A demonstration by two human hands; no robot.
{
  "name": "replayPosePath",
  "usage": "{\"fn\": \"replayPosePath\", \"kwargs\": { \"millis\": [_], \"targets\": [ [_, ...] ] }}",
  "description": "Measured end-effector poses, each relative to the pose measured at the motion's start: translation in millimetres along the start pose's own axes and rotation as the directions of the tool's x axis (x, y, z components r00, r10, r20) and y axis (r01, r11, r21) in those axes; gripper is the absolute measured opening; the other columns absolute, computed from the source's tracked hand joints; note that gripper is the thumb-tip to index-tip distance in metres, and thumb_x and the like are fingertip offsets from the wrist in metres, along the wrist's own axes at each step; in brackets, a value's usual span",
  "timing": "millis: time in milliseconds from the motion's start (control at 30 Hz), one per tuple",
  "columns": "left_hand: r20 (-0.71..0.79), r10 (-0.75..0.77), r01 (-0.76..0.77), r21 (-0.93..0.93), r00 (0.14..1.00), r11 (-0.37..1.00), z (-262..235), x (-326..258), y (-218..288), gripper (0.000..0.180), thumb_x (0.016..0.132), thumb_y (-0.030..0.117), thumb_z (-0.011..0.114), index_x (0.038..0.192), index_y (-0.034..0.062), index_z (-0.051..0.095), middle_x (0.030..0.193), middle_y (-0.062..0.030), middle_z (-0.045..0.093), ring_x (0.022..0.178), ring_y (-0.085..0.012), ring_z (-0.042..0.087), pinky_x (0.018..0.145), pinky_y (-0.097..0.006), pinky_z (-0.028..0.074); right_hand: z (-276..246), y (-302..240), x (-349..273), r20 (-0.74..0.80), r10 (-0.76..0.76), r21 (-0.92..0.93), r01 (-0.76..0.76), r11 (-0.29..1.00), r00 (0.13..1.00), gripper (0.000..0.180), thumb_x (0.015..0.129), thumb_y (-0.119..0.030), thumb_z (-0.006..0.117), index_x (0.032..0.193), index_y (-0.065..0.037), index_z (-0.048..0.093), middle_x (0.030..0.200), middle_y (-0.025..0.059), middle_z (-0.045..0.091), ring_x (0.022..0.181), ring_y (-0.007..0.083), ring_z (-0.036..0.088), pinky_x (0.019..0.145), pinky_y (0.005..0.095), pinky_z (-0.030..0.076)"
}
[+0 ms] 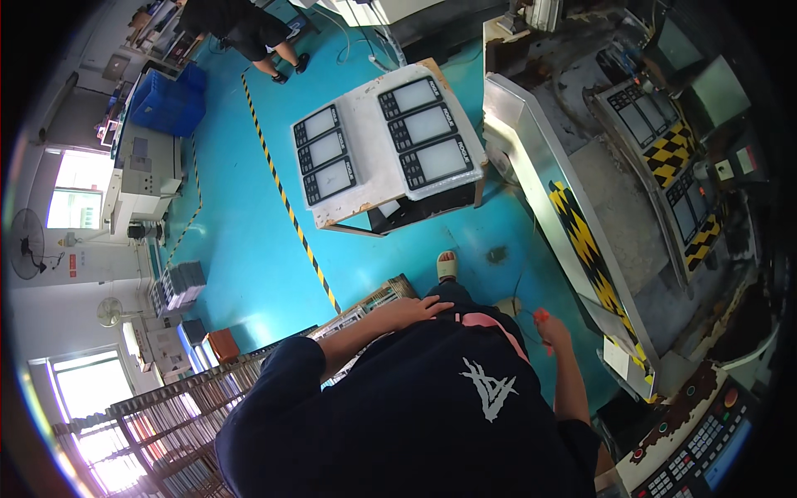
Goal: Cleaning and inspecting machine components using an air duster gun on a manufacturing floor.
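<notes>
My left hand (413,310) lies flat at my waist, fingers stretched out against the dark clothing beside a pink band (488,320). Low on the right, my right hand (554,334) is closed around a small red tool (542,317). A thin dark hose or cord seems to run up from it; the tool's exact kind is too small to make out. Ahead of me stands a worn white table (364,133) with two stacks of flat, black-framed panels, the left stack (325,154) and the right stack (427,137). Both hands are apart from these panels.
On the right is a machine with an angled metal door (573,232) and similar panels (638,116) inside. Its keypad console (693,440) sits lower right. A crowded rack (178,407) stands left. Another person (249,37) is at the far end, near blue bins (168,100).
</notes>
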State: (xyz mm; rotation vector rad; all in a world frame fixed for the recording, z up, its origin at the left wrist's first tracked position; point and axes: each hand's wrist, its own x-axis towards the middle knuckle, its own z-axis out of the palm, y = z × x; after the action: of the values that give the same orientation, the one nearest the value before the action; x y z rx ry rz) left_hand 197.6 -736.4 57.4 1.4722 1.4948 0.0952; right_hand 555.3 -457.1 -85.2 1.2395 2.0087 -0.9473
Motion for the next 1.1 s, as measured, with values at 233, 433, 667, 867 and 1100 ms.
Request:
{"fn": "replayPosePath", "kwargs": {
  "millis": [233,433,667,867,1100],
  "targets": [
    [-0.021,0.042,-0.041,0.061,0.999,0.997,-4.3,6.1,0.3,0.058,0.108,0.044,0.031,0.16,0.0252,0.014,0.155,-0.0278,0.035,0.106,-0.0446,0.066,0.091,-0.049,0.055,11.5,79.5,-19.5,0.224,0.248,0.187,-0.291,0.938,0.943,0.042,0.094,-0.041,0.054,0.091,-0.001,0.065,0.07,0.0129,0.066,0.057,0.0276,0.068,0.054,0.0397,0.053],
    [-0.034,0.069,-0.067,0.051,0.997,0.996,-1.7,10.5,-4.4,0.058,0.108,0.043,0.031,0.16,0.0248,0.015,0.155,-0.0291,0.035,0.109,-0.0459,0.064,0.093,-0.049,0.054,-35.6,-36.1,-18.5,0.233,0.026,0.461,-0.134,0.878,0.972,0.039,0.092,-0.045,0.057,0.088,-0.007,0.064,0.059,0.0059,0.057,0.045,0.0181,0.056,0.04,0.0339,0.042],
    [0.033,0.073,-0.073,0.011,0.997,0.997,-16.5,16.5,4.5,0.057,0.108,0.042,0.032,0.16,0.0244,0.017,0.154,-0.0303,0.035,0.115,-0.046,0.062,0.099,-0.049,0.051,-9.7,-62.7,-0.7,0.251,-0.001,0.233,-0.059,0.971,0.968,0.044,0.091,-0.046,0.056,0.085,-0.004,0.066,0.065,0.0102,0.066,0.05,0.0217,0.063,0.05,0.0372,0.049],
    [0.009,0.063,-0.063,0.016,0.998,0.998,-15.6,10.3,0.5,0.058,0.107,0.041,0.034,0.16,0.0243,0.015,0.153,-0.0296,0.036,0.111,-0.0445,0.063,0.097,-0.049,0.052,-4.0,-21.8,-19.0,0.212,0.215,-0.072,-0.205,0.976,0.953,0.048,0.093,-0.048,0.053,0.086,-0.004,0.07,0.075,0.0106,0.073,0.06,0.0245,0.071,0.066,0.0386,0.056],
    [0.012,0.067,-0.068,0.034,0.998,0.997,-16.5,9.0,-2.1,0.058,0.107,0.036,0.037,0.16,0.0237,0.015,0.154,-0.0293,0.036,0.109,-0.0443,0.064,0.097,-0.049,0.052,0.4,17.7,-24.3,0.17,0.228,-0.017,-0.228,0.974,0.959,0.043,0.094,-0.044,0.051,0.087,-0.005,0.068,0.072,0.0107,0.071,0.056,0.0241,0.069,0.062,0.0378,0.056]
  ]
}}
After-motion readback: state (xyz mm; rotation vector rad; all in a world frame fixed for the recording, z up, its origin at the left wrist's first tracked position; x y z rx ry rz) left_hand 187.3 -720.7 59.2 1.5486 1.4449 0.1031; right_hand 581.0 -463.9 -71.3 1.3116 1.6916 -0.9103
